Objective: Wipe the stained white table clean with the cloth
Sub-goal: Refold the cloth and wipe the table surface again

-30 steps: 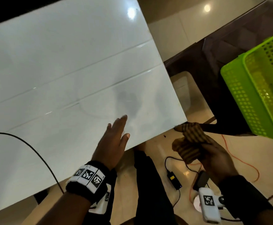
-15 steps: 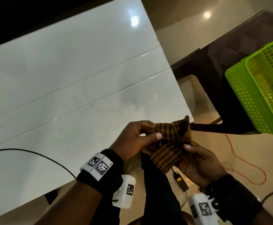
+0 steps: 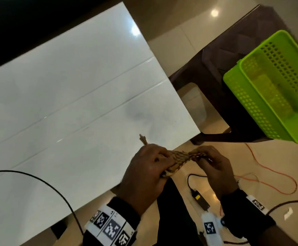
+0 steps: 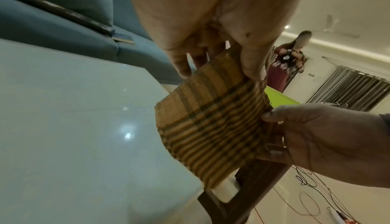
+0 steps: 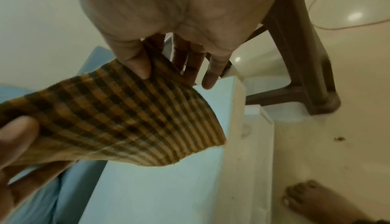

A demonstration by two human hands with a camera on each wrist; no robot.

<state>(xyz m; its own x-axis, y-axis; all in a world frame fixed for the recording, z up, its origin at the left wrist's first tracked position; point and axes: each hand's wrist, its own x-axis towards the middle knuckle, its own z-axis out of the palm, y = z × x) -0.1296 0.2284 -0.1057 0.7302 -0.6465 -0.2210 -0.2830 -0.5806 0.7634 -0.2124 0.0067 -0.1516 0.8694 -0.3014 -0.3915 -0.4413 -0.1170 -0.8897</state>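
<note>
The white table [image 3: 70, 96] fills the left of the head view, with a faint grey smudge [image 3: 137, 112] near its right end. Just off the table's near right corner both hands hold a brown-and-yellow checked cloth [image 3: 177, 161] stretched between them in the air. My left hand [image 3: 150, 167] grips one end, thumb and fingers pinching it [image 4: 211, 111]. At the cloth's other end [image 5: 126, 116], my right hand [image 3: 213, 164] pinches it with thumb over fingers. The cloth does not touch the table.
A dark brown plastic stool [image 3: 215, 68] stands right of the table and carries a green perforated basket [image 3: 272, 86]. A black cable [image 3: 43, 183] crosses the table's near left. Orange and black cables and an adapter [image 3: 200, 197] lie on the floor. Another person [image 4: 289, 61] stands far off.
My left hand left the table top and took hold of the cloth that the right hand held. Both hands now pull it taut between them near the table corner.
</note>
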